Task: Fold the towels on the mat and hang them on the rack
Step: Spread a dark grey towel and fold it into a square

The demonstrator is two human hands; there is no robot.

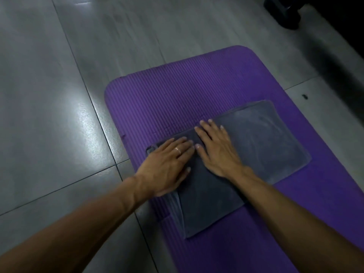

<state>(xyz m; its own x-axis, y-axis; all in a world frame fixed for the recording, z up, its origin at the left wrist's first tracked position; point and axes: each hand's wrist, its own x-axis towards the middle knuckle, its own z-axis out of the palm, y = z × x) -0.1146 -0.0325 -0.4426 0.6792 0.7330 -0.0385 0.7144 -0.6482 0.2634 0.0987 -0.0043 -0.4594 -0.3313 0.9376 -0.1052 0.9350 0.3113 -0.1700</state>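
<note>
I am pressing my left hand [167, 164] and right hand [214, 150], fingers spread flat, on the soft, limp towel [256, 146] lying on the mat [177, 95]; its three o'clock edge looks easiest to pinch.

The towel [256, 146] is a grey cloth with a soft, matt nap, brushed paler in swirls on its far half and darker and flatter on the near half, with layered edges showing at its left side. The mat [167, 99] beneath is purple foam, matt, with fine parallel ribs across its whole surface. The floor [59, 95] is of large grey tiles, smooth and semi-glossy, catching pale reflections, with thin dark grout lines; a shiny metal ring [178, 150] sits on the left hand [167, 164].
</note>
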